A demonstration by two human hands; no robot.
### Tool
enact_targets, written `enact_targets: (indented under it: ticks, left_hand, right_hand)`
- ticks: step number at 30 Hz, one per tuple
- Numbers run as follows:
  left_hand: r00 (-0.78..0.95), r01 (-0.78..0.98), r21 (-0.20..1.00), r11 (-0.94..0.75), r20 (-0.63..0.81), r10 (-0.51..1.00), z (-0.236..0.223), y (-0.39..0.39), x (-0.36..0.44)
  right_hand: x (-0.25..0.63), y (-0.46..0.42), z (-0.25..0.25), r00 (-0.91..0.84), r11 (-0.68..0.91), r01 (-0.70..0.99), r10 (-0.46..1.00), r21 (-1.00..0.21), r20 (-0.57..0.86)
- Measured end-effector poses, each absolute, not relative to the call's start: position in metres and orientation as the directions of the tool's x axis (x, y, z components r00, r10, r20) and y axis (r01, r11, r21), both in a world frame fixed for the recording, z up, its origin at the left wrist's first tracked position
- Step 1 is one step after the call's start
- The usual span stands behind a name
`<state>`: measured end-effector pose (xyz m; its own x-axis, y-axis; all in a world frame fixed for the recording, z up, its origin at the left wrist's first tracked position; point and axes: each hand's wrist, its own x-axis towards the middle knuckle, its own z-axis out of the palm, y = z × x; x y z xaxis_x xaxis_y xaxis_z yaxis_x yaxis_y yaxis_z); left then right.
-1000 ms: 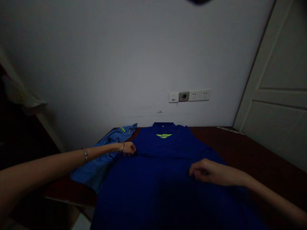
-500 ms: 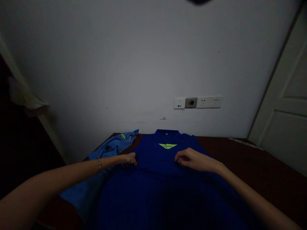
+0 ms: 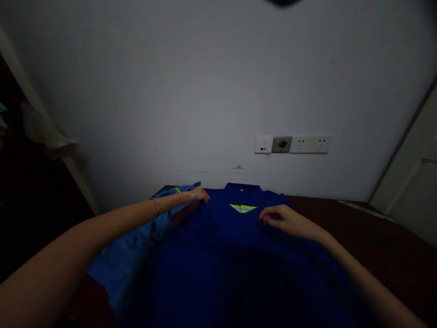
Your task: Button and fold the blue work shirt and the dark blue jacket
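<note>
A dark blue work shirt (image 3: 221,232) lies spread out, its collar toward the wall and a yellow-green reflective patch across the chest. At its left shoulder is my left hand (image 3: 201,195), a bracelet at the wrist, its fingers bent and closed on the cloth. My right hand (image 3: 282,218) is over the right side of the chest, fingers loosely curved, with a gap between thumb and forefinger and no cloth visible in it. Left of the shirt, partly behind my left forearm, lies a crumpled lighter blue garment (image 3: 119,259) with a reflective strip.
Both garments lie on a dark reddish-brown table (image 3: 337,228), which meets a pale wall (image 3: 205,91). Sockets and a switch (image 3: 293,144) are set in the wall. A white panelled door (image 3: 413,182) stands at the right. The lower middle is in deep shadow.
My left hand has moved up and away from me, from the shirt's side to its shoulder. The right hand remains over the chest. The view has shifted slightly.
</note>
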<state>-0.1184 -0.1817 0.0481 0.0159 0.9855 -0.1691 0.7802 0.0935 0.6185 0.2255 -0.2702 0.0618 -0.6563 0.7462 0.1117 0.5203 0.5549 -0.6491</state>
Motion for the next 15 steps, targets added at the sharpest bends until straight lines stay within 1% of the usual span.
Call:
enact_targets:
  ticks: [1, 3, 5, 8, 12, 15]
  left_hand:
    - [0.003, 0.772, 0.628, 0.099, -0.159, 0.987, 0.057, -0.172, -0.109]
    - [-0.029, 0.681, 0.727, 0.093, -0.100, 0.995, 0.077, -0.154, -0.090]
    - [0.014, 0.540, 0.841, 0.029, -0.043, 0.999, 0.097, -0.138, -0.068]
    - [-0.003, 0.322, 0.946, -0.044, 0.047, 0.999, 0.123, -0.121, -0.032]
    - [-0.013, 0.199, 0.972, -0.126, 0.132, 0.991, 0.151, -0.116, 0.017]
    - [0.052, -0.055, 0.981, -0.187, 0.190, 0.980, 0.167, -0.129, 0.038]
  right_hand:
    - [0.228, -0.267, 0.061, -0.634, 0.549, 0.525, 0.762, -0.651, 0.131]
    - [0.232, -0.260, 0.061, -0.589, 0.541, 0.534, 0.789, -0.649, 0.173]
    - [0.236, -0.254, 0.061, -0.538, 0.518, 0.544, 0.819, -0.660, 0.200]
    - [0.242, -0.245, 0.064, -0.456, 0.455, 0.529, 0.865, -0.716, 0.212]
    - [0.252, -0.229, 0.067, -0.339, 0.420, 0.461, 0.898, -0.782, 0.282]
    - [0.258, -0.215, 0.067, -0.212, 0.390, 0.414, 0.920, -0.823, 0.329]
